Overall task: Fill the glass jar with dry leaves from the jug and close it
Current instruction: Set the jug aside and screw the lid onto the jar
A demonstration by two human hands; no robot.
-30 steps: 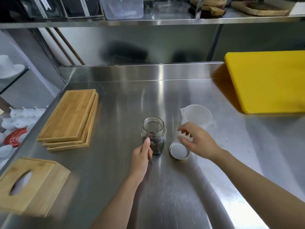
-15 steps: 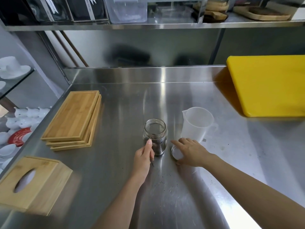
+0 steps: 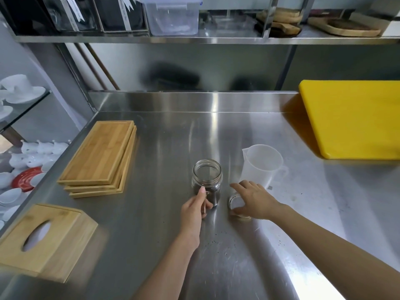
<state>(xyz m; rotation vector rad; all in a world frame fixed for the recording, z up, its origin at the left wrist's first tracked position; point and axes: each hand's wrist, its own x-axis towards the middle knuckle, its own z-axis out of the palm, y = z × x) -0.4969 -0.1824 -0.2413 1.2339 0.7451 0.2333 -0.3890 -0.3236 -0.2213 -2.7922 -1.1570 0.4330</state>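
An open glass jar [image 3: 207, 179] stands upright on the steel counter, its lower half dark with dry leaves. My left hand [image 3: 195, 208] touches the jar's near side, fingers curled against the glass. Right of the jar lies the jar's lid [image 3: 235, 204], upside down on the counter, and my right hand [image 3: 254, 200] is closed over it, gripping its rim. Just behind that hand stands a translucent plastic jug [image 3: 260, 164], upright and looking empty.
A stack of bamboo boards [image 3: 99, 158] lies at the left, and a wooden tissue box [image 3: 41, 237] sits near the front left edge. A yellow cutting board [image 3: 350, 120] is at the right. Leaf crumbs [image 3: 218, 237] dot the counter. A shelf [image 3: 194, 38] hangs above.
My right hand came down from beside the jug onto the lid and closed on it. My left hand stayed against the jar.
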